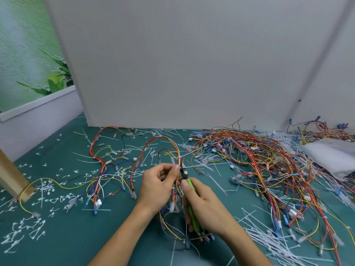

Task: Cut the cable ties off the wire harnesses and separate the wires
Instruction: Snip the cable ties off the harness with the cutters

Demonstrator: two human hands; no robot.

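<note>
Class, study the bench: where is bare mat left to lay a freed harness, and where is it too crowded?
Barest: the green mat between the left forearm and the clipped tie ends. Crowded: the wire pile on the right and the cut cable ties near it.

I read this as a wiring rework bench in a small workshop, not a home. Teal bench mat (80, 240) fills the lower frame. Wire harnesses (257, 162) with crimp terminals are piled at right. Clipped cable-tie ends (36, 229) litter the lower left, loose white cable ties (269, 241) the lower right. Green-handled cutters (190, 183) at centre. Plain white partition panel (192, 64) boxes in the station; printed plant mural (28, 54) upper left.
</note>
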